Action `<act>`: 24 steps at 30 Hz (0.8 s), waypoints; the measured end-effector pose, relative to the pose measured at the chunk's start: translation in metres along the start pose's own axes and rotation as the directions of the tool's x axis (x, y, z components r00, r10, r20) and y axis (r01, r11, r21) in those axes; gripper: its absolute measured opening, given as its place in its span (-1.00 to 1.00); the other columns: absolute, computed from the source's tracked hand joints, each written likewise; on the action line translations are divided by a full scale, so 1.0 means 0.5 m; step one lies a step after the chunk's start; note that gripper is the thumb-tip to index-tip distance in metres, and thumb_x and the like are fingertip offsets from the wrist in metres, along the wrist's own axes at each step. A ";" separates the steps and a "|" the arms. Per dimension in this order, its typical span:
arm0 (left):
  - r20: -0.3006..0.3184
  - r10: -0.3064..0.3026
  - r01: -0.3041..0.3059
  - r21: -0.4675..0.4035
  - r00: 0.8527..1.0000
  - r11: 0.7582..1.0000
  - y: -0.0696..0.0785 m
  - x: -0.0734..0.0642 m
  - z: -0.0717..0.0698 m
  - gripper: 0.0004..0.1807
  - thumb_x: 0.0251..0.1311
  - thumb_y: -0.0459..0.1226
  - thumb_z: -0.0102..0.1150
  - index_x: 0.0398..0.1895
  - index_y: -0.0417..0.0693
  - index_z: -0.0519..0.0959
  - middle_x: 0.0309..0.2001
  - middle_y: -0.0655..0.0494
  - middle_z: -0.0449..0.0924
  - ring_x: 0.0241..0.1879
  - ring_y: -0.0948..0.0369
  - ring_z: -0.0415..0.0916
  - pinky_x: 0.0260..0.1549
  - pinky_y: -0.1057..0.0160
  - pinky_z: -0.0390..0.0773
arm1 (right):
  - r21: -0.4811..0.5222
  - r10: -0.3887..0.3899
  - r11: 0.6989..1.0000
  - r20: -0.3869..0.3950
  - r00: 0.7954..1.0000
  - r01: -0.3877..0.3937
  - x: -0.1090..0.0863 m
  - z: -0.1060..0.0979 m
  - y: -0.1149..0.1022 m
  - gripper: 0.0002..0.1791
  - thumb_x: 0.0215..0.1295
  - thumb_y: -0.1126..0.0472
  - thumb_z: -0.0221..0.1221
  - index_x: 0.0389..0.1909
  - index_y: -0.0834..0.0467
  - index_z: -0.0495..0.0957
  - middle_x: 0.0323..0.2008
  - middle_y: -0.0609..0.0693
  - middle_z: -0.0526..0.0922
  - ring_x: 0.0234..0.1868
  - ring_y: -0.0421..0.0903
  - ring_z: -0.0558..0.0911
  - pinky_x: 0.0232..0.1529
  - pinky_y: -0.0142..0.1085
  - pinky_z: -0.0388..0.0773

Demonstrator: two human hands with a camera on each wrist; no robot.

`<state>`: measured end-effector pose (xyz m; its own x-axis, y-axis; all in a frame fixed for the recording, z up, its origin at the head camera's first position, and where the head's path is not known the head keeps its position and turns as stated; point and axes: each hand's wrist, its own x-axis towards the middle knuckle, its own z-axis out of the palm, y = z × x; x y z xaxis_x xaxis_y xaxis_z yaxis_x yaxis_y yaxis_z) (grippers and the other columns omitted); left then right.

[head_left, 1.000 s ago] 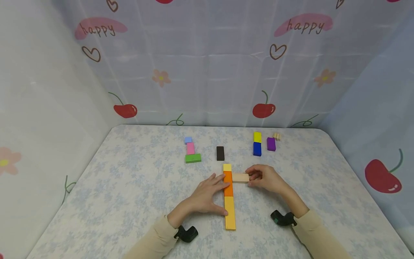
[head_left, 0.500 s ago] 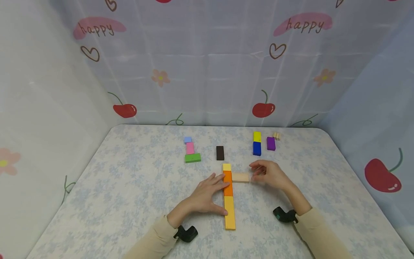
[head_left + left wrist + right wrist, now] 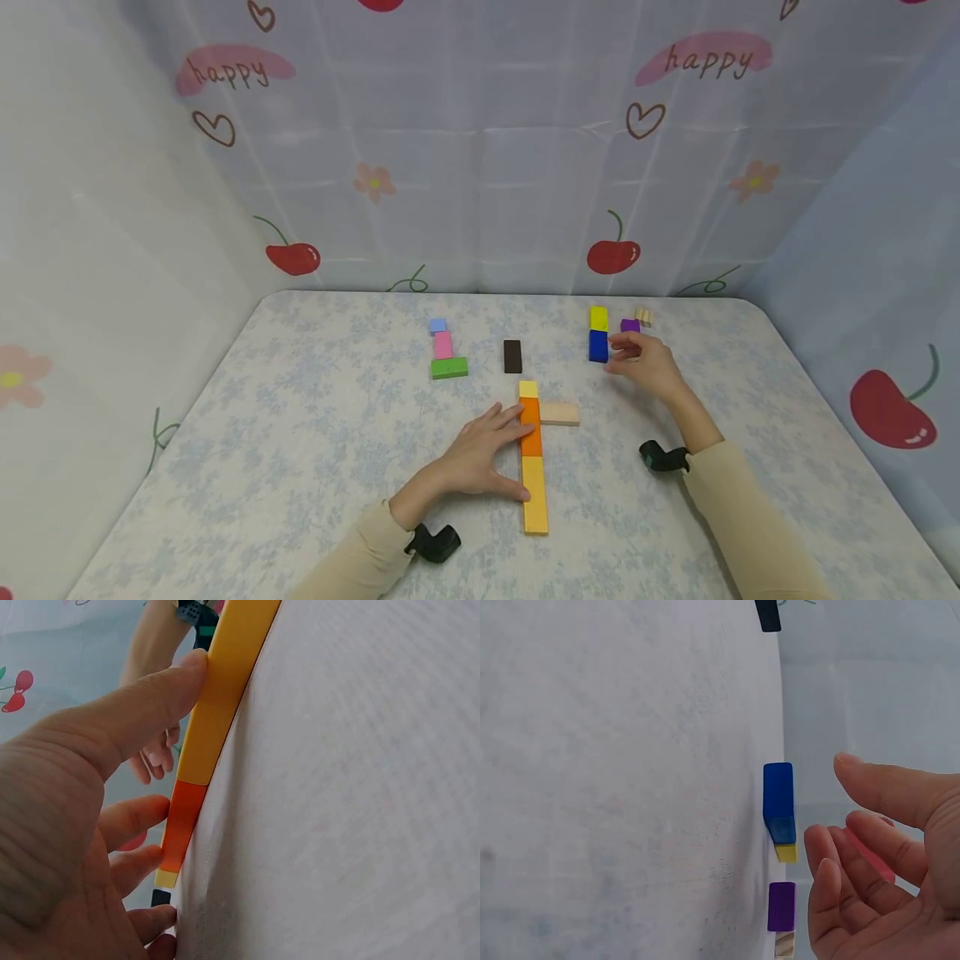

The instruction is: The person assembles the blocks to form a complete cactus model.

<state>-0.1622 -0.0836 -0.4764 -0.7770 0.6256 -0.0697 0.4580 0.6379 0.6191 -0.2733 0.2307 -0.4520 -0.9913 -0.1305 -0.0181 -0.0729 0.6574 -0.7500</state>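
In the head view my left hand (image 3: 476, 457) rests along a line of blocks, its spread fingers and thumb touching their left side. The line runs from a long yellow-orange block (image 3: 535, 500) through an orange block (image 3: 531, 437) to a small yellow block (image 3: 528, 389). A pale wooden block (image 3: 561, 414) lies crosswise against the orange one's right side. Farther back, my right hand (image 3: 648, 364) hovers beside a blue block (image 3: 597, 347), fingers loosely bent and holding nothing. In the right wrist view a gap separates the fingers from the blue block (image 3: 778, 791).
Behind the blue block lies a yellow one (image 3: 598, 317). A partly hidden purple block (image 3: 630, 325) and small wooden pieces (image 3: 643, 316) are nearby. A dark block (image 3: 512, 357) lies mid-table; green (image 3: 449, 368), pink (image 3: 443, 345) and light blue (image 3: 438, 326) blocks lie left.
My right hand has let go of the pale wooden block and moved back and to the right, to the blue block. The left hand has stayed in place.
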 end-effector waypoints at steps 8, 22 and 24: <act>-0.005 0.003 -0.003 0.008 1.000 1.000 0.002 0.000 -0.002 -0.03 -0.10 0.13 0.48 0.45 0.15 0.31 0.57 0.16 -0.04 0.57 -0.02 -0.21 0.41 -0.22 0.01 | 0.010 0.084 0.996 -0.010 0.996 -0.084 0.031 0.004 -0.002 -0.32 0.25 0.25 0.30 0.35 0.31 0.31 0.25 0.33 0.44 0.18 0.24 0.51 0.17 0.05 0.51; -0.001 0.005 -0.005 0.007 1.000 1.000 0.002 0.001 -0.001 -0.03 -0.09 0.13 0.47 0.45 0.15 0.31 0.57 0.15 -0.04 0.57 -0.04 -0.21 0.41 -0.22 0.01 | -0.018 0.144 0.989 0.020 0.989 -0.144 0.062 0.018 0.012 -0.27 0.24 0.23 0.31 0.38 0.32 0.25 0.23 0.33 0.44 0.11 0.20 0.51 0.14 -0.01 0.54; 0.000 0.001 -0.001 0.006 1.000 1.000 0.003 0.000 -0.002 -0.03 -0.09 0.13 0.48 0.45 0.15 0.31 0.57 0.16 -0.04 0.57 -0.03 -0.21 0.41 -0.22 0.01 | -0.017 0.154 0.988 0.017 0.988 -0.154 0.064 0.020 0.014 -0.27 0.23 0.24 0.31 0.38 0.31 0.26 0.22 0.31 0.45 0.10 0.18 0.52 0.13 -0.03 0.54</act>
<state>-0.1622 -0.0830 -0.4749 -0.7767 0.6261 -0.0691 0.4614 0.6401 0.6143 -0.3045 0.2237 -0.4645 -0.9886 -0.0402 -0.1448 0.0788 0.6820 -0.7271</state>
